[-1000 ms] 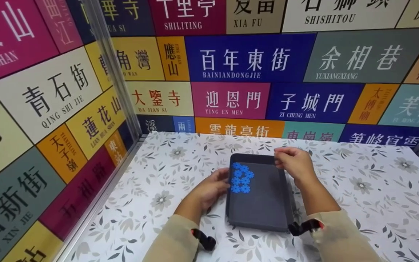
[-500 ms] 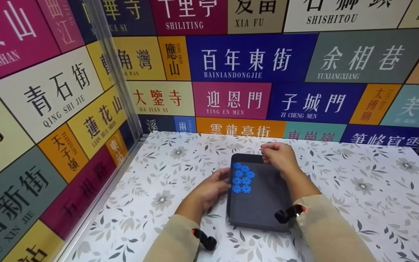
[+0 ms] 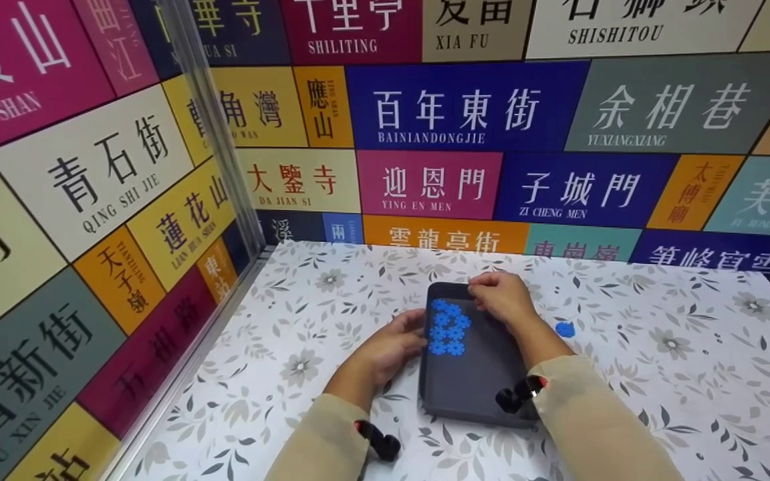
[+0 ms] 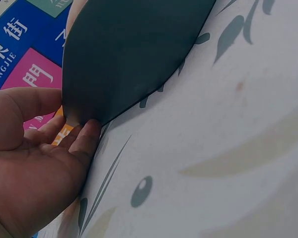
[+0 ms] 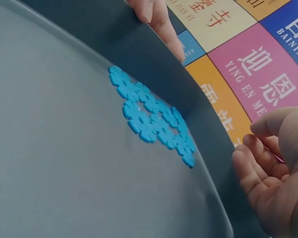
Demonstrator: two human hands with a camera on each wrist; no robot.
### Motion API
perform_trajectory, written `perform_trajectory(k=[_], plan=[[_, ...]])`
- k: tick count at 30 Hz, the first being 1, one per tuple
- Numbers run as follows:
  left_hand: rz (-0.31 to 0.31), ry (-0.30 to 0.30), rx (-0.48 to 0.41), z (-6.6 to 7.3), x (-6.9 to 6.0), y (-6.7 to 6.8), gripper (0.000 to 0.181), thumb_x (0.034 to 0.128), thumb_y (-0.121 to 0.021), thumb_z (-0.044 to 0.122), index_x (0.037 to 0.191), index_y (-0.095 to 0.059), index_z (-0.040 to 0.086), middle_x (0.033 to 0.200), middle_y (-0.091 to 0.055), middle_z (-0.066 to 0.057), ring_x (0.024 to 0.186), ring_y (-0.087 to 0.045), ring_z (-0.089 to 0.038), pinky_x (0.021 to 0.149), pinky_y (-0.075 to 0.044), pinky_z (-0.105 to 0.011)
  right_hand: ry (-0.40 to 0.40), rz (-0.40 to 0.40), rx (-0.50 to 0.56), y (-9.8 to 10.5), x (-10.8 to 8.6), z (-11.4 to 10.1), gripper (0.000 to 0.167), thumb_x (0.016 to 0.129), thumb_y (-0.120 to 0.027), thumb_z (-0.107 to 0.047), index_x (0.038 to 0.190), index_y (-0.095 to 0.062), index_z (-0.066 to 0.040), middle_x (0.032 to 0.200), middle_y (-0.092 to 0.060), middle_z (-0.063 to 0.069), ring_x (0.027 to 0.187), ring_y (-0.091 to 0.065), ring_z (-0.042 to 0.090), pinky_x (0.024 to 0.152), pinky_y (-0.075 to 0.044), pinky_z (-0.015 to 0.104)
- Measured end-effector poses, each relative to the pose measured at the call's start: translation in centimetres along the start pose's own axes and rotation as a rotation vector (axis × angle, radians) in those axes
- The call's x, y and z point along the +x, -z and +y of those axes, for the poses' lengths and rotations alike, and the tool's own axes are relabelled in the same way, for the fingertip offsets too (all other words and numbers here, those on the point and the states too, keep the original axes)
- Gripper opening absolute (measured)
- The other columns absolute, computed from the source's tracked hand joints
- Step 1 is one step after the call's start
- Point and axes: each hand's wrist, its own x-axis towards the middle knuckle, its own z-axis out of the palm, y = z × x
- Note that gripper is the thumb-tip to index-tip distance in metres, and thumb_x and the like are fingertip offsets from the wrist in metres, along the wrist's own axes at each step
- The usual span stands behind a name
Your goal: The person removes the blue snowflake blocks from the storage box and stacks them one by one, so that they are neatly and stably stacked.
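A dark grey rectangular tray [image 3: 472,394] stands on the table, with several blue flower-shaped plastic pieces [image 3: 448,327] grouped in its far left part. At the tray's left side my left hand [image 3: 388,347] touches the outer wall; in the left wrist view its thumb and fingertips meet the tray's edge. My right hand [image 3: 502,297] is above the tray's far end, fingers curled and thumb tip close to the index fingertip. The right wrist view shows no piece between those fingers. Another blue piece [image 3: 565,329] lies on the table right of the tray.
A white cloth with grey flowers and leaves covers the table [image 3: 679,401]. Panels [image 3: 458,107] of coloured signs stand along the back and left. Black camera mounts [image 3: 378,441] are on both wrists, and beige sleeves [image 3: 599,407] cover the forearms.
My right hand has moved left along the tray's far end, and its forearm has uncovered the blue piece on the table. My left hand and the pieces in the tray stay put.
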Motion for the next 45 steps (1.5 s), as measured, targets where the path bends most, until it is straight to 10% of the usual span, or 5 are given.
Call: perform_trajectory(k=[14,30,45], plan=[[-0.008,-0.005,-0.002,-0.1,0.2,0.1,0.073,0.0907,-0.059,-0.007,0.161,-0.042,0.004,0.166,-0.045,-0.017,0.145,-0.054,-0.033,0.114,-0.048,-0.040,-0.028,-0.125,-0.068,-0.5,0.9,1.4,0.029,0.095,-0.075,-0.015,0.117,-0.076,0.003,0.084,-0.073,0.003,0.071,-0.064,0.011,0.066,-0.059,0.023],[0.016,0.019,0.022,0.1,0.0,0.0,0.070,0.0915,-0.061,-0.004,0.159,-0.046,0.008,0.167,-0.045,-0.016,0.147,-0.052,-0.031,0.113,-0.047,-0.039,0.009,-0.313,-0.222,0.0,0.4,2.1,0.040,0.082,-0.084,-0.012,0.120,-0.076,-0.003,0.120,-0.078,0.014,0.094,-0.067,0.019,0.076,-0.055,0.027],[-0.003,0.015,-0.002,0.1,0.1,0.0,0.071,0.0922,-0.060,-0.006,0.160,-0.044,0.006,0.168,-0.044,-0.016,0.151,-0.049,-0.033,0.119,-0.045,-0.042,-0.006,-0.340,-0.267,0.1,0.3,1.8,0.038,0.081,-0.083,-0.001,0.118,-0.077,-0.006,0.122,-0.077,0.014,0.099,-0.065,0.021,0.081,-0.053,0.027]])
